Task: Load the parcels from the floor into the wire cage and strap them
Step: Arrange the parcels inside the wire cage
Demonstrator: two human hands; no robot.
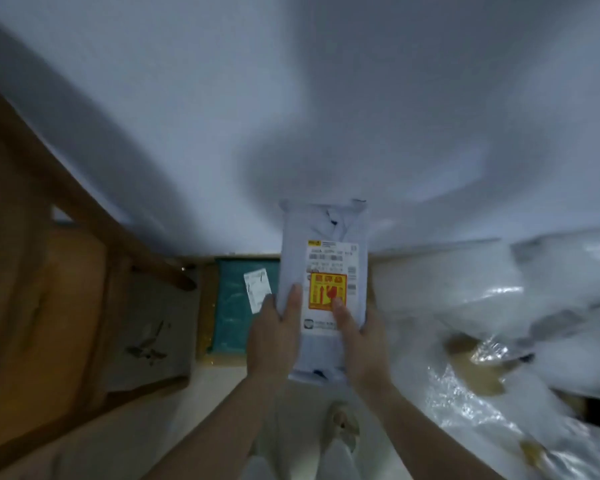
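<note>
Item in hand: white parcel (pixel 324 289), centre of the frame, held upright in front of you, label side toward you. Your left hand (pixel 274 336) grips its lower left edge, thumb laid on the face; your right hand (pixel 361 336) grips the lower right edge, thumb pressed on the yellow sticker (pixel 327 291). Both sets of fingers are wrapped around the parcel, backs hidden behind it. Judgement: you hold it low and by both sides because the soft bag would sag from one corner, and the sticker looks like a fragile mark.

Floor, lower centre: teal parcel (pixel 236 306) with a white slip, lying flat just left of the white parcel, not yet lifted.

Left of the frame: wooden chair (pixel 49 271), its leg reaching down close to the teal parcel; it narrows your reach there.

Right of the frame: heap of clear plastic wrap (pixel 499 306) over some brown cardboard, blurred; contents cannot be told.

Upper frame: pale wall (pixel 291 81).

Wire cage: not seen in this view; neither are straps. Judgement: loading has barely begun.
</note>
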